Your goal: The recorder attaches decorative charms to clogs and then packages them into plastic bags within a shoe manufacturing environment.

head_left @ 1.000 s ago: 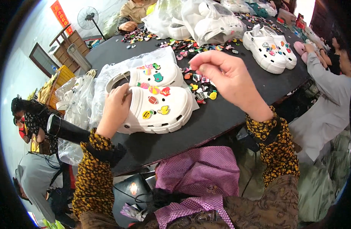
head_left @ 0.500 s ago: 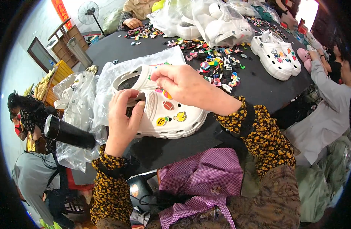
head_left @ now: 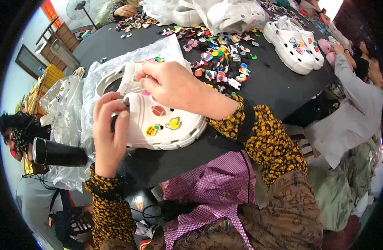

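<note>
White clog [head_left: 162, 125], one, on the black counter [head_left: 274, 87] near its front edge, over a clear plastic bag [head_left: 95, 79]; three charms visible on its toe. Left hand [head_left: 110, 133] wrapped around the heel end, fingers curled shut on it. Right hand [head_left: 170, 85] pinched at the clog's upper; what it pinches is hidden. Second clog [head_left: 129, 77], partly covered behind. Loose charms [head_left: 220, 62], many, uncounted. Pair of white clogs [head_left: 293, 43] far right. Red sign [head_left: 48, 10] upper left, cut off
</note>
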`<state>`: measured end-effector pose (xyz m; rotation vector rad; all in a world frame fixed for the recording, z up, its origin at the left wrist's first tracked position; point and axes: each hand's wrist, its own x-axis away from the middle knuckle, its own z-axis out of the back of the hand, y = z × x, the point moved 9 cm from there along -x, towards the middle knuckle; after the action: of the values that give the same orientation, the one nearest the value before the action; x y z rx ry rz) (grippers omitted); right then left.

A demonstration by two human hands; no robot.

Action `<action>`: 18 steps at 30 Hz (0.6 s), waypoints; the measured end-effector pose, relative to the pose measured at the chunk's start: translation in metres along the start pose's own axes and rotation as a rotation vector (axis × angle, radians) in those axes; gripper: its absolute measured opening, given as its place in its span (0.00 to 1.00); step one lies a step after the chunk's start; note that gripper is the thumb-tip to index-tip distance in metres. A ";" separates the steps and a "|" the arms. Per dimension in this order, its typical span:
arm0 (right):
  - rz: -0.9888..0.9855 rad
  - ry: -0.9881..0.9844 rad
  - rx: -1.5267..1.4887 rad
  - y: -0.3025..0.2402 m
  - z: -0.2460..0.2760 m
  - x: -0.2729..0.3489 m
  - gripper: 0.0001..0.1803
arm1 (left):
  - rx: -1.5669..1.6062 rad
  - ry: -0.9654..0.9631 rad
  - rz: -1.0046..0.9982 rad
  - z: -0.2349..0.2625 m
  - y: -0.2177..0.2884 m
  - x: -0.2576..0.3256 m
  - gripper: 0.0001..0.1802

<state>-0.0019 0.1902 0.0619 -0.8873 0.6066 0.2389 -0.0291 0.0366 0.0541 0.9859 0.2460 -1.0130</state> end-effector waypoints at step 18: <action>-0.146 0.000 -0.162 0.006 0.009 0.013 0.07 | 0.292 -0.349 0.534 -0.037 -0.004 0.018 0.14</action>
<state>0.0095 0.1998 0.0548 -1.0827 0.5253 0.1574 -0.0133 0.0545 0.0206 1.0401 -0.4478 -0.7169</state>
